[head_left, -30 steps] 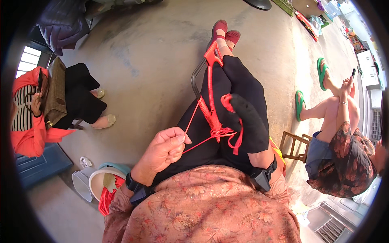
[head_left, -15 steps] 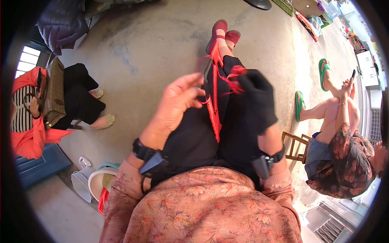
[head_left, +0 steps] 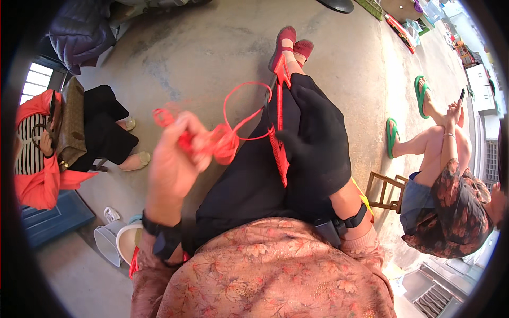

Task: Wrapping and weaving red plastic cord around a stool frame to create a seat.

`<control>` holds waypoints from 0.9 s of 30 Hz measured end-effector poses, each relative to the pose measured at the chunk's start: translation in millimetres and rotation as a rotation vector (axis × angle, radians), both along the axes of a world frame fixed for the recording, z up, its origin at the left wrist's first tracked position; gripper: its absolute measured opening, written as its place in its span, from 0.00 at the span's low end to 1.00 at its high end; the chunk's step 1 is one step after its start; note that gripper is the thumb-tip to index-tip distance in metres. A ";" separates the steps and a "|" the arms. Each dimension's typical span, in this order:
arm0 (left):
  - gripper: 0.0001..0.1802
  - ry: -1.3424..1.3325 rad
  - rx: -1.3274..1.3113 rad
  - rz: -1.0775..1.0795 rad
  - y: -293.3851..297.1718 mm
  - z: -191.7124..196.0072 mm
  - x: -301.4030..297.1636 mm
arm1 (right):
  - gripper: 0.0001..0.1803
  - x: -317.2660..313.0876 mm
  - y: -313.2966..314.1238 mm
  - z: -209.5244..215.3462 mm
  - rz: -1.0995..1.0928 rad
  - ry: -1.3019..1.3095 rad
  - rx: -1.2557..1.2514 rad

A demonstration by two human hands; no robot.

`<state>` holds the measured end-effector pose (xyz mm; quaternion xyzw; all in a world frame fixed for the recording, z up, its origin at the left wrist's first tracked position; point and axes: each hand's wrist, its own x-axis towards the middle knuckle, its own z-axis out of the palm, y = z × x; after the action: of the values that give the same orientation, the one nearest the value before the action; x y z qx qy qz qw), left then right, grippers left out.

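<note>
Red thin cord (head_left: 226, 148): bare left hand (head_left: 183, 142) clutching
Black-gloved right hand (head_left: 324, 151): (gripping? can't tell)
Red-wrapped bar (head_left: 278, 152): top's looking bare

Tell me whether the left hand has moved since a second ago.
Yes. Judged against the grey bucket, which has stayed put, the left hand, holding red cord, has gone left and farther up the picture.

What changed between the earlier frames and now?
Red cord moved left: the right hand let the bundle go, the left hand now holds it. Frame turned; its grey bar shows less. Bag and green flip-flops stayed put.
</note>
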<state>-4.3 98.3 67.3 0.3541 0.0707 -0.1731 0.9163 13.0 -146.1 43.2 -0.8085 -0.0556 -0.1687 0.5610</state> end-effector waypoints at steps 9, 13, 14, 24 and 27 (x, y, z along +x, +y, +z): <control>0.16 -0.373 0.289 0.422 52.6 76.0 -22.7 | 0.11 -18.0 -2.3 47.8 0.751 -0.026 -0.173; 0.07 -0.047 0.745 0.158 14.3 15.0 -2.7 | 0.06 -53.4 -25.5 48.4 0.524 0.570 0.440; 0.06 -0.076 0.794 0.039 -2.3 0.7 0.3 | 0.06 -59.8 -28.3 46.7 0.456 0.589 0.504; 0.11 -0.366 1.129 -0.080 -87.8 -54.5 10.8 | 0.06 -83.8 -42.5 46.4 0.539 0.703 1.009; 0.14 -0.123 0.626 -0.095 -68.3 -47.0 18.5 | 0.18 -54.1 -52.5 54.7 0.354 0.422 0.257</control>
<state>14.2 30.0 20.3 0.6316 0.0483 -0.1635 0.7563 -41.0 -198.6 97.9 -0.7260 -0.0561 0.0977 0.6784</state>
